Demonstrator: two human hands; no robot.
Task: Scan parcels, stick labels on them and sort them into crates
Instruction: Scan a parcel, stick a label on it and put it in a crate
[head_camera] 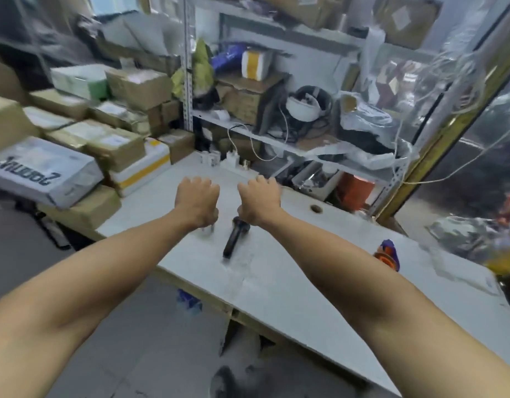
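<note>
1. Left hand (196, 203) reached out over white tabletop (291, 282), back of hand up, fingers curled down; something small and pale blurred under the wrist, could not tell if gripped.
2. Right hand (259, 201) alongside, just right of left hand, also back up with fingers curled under; grip state hidden, could not tell.
3. Black handheld barcode scanner (233, 239) lay on tabletop, head end tucked beneath right wrist, handle pointing toward the near table edge. Touching or just below the wrist; unclear whether fingers held it.
4. Stacked brown cardboard and white parcels (116, 145) piled at left end of table, well apart from both hands; grey poly mailer with dark lettering (44, 170) on top at near left.
5. Grey metal shelving unit (276, 133) behind table, holding boxes, cables, white round device.
6. Blue-and-orange tape dispenser (387, 254) on tabletop at right, well apart from right hand.
7. Round cable hole (315, 208) in tabletop, right of right hand.
</note>
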